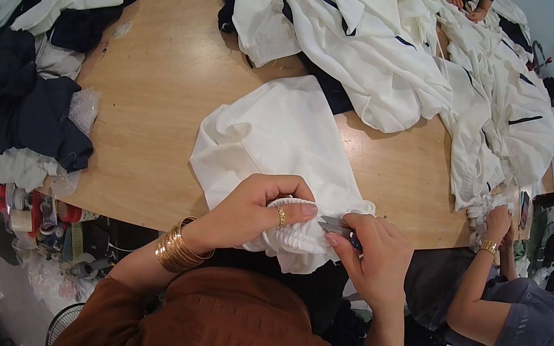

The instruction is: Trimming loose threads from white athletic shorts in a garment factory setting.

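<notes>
A white garment (285, 123) lies spread on the wooden table in front of me, its gathered elastic end bunched at the near edge. My left hand (269, 205) is closed on that ribbed end, thumb pressed on top of the cloth. In my right hand (375, 254) is a pair of thread snips (337, 230), dark at the grip, with metal blades pointing left against the gathered fabric close to my left thumb. Part of the snips is hidden by my fingers.
A large heap of white garments with dark stripes (371, 49) covers the table's far side. White and navy clothes (45, 112) are piled along the left edge of the table (145, 129). At the right, a co-worker's hand (497, 228) handles white cloth; another person's hands (476, 14) show at the far right.
</notes>
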